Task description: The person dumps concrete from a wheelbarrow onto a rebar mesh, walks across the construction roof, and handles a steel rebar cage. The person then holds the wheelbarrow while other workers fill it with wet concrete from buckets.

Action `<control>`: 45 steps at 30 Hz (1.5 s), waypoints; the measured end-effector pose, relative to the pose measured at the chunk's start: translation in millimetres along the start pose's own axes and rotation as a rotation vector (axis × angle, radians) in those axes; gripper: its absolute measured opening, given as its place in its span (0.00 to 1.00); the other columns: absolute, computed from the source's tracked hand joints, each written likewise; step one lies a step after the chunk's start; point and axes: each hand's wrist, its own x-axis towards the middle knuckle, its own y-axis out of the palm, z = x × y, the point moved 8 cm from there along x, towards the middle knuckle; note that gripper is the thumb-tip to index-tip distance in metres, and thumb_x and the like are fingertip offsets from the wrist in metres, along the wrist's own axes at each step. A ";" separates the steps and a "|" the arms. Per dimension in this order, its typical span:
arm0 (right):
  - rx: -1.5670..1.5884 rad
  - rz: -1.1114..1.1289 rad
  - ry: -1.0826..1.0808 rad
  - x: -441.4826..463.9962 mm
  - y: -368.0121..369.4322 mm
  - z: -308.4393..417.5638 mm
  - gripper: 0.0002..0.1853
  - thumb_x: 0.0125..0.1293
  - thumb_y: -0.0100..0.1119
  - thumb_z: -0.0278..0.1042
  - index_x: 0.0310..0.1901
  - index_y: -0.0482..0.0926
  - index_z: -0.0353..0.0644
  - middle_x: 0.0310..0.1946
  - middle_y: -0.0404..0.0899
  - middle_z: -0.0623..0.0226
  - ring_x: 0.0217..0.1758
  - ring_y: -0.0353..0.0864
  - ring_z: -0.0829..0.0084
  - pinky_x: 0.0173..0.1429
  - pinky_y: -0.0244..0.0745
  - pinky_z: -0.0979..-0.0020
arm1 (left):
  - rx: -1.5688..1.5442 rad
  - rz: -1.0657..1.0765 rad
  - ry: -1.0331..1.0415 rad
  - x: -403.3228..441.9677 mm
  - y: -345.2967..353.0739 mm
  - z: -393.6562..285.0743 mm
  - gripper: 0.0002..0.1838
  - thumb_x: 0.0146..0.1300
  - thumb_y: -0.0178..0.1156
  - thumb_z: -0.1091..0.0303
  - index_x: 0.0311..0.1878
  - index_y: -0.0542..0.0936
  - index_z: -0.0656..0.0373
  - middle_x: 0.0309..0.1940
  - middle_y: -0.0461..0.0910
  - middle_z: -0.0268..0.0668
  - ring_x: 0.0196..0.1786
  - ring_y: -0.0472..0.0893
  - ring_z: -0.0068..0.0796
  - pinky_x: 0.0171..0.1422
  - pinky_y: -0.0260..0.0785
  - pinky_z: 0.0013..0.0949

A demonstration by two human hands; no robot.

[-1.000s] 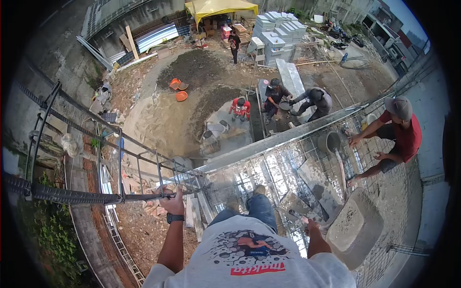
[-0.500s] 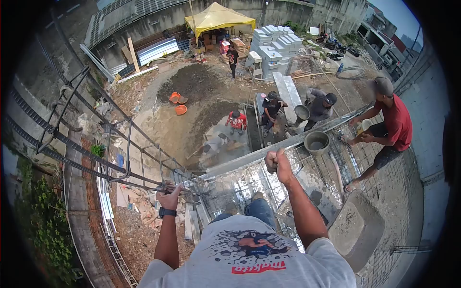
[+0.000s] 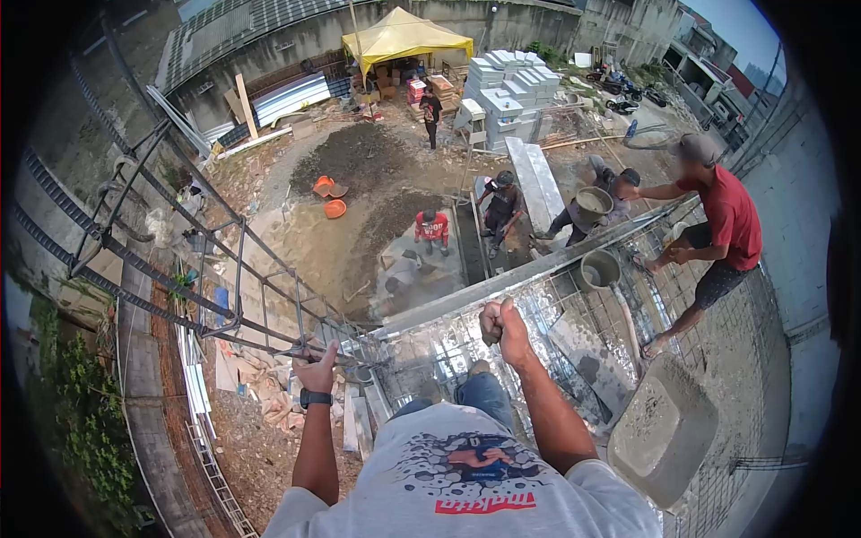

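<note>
My left hand (image 3: 316,371), with a dark watch on its wrist, is closed around a bar of the rebar cage (image 3: 240,269) rising on the left. The thumb points up and the wrapped fingers are partly hidden. In front of my body, my right hand (image 3: 508,334) is a raised fist with its thumb on top, and nothing shows in it. Below both hands is the rebar mesh (image 3: 448,345) over shiny sheeting. To the right of my right hand stands a grey bucket (image 3: 599,269), and farther right lies a mortar-coated tub (image 3: 664,432).
A person in a red shirt (image 3: 731,220) stands on the mesh at right. Beyond the slab edge (image 3: 466,291), a lower worker raises another bucket (image 3: 593,203). Several other people are on the ground below. Stacked pale blocks (image 3: 511,94) and a yellow canopy (image 3: 408,36) stand farther back.
The lower worker's bucket has risen and moved right, and the red-shirted person now reaches an arm toward it. My right fist has shifted slightly left and down; my left hand stays at the bars.
</note>
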 end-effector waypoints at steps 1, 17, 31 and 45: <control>0.033 0.004 0.009 -1.3 0.4 -5.3 0.38 0.67 0.26 0.75 0.20 0.62 0.44 0.15 0.54 0.76 0.16 0.51 0.80 0.22 0.50 0.74 | 0.009 -0.002 0.014 0.2 -0.3 -1.8 0.24 0.47 0.76 0.74 0.47 0.75 0.57 0.18 0.72 0.22 0.19 0.66 0.09 0.26 0.58 0.17; -0.361 -0.195 0.435 -26.7 -11.3 -118.0 0.27 0.63 0.60 0.56 0.19 0.71 0.39 0.16 0.67 0.74 0.23 0.62 0.79 0.29 0.61 0.69 | 0.053 -0.008 0.043 4.3 -0.7 4.3 0.24 0.48 0.75 0.73 0.48 0.75 0.58 0.25 0.72 0.25 0.25 0.71 0.13 0.29 0.63 0.19; -0.853 0.035 0.612 -87.5 -25.7 -197.5 0.32 0.61 0.54 0.65 0.42 0.82 0.36 0.42 0.81 0.47 0.48 0.80 0.52 0.54 0.72 0.58 | 0.062 -0.043 0.057 -1.2 0.9 14.2 0.27 0.50 0.73 0.76 0.53 0.73 0.65 0.26 0.71 0.28 0.29 0.70 0.16 0.33 0.64 0.22; -0.897 -0.149 1.011 -172.5 -170.1 -292.1 0.32 0.61 0.50 0.63 0.28 0.84 0.35 0.24 0.83 0.55 0.36 0.85 0.59 0.49 0.76 0.58 | -0.508 -0.081 -0.486 30.7 -38.6 91.8 0.37 0.66 0.47 0.35 0.64 0.66 0.59 0.58 0.69 0.47 0.58 0.72 0.43 0.62 0.67 0.44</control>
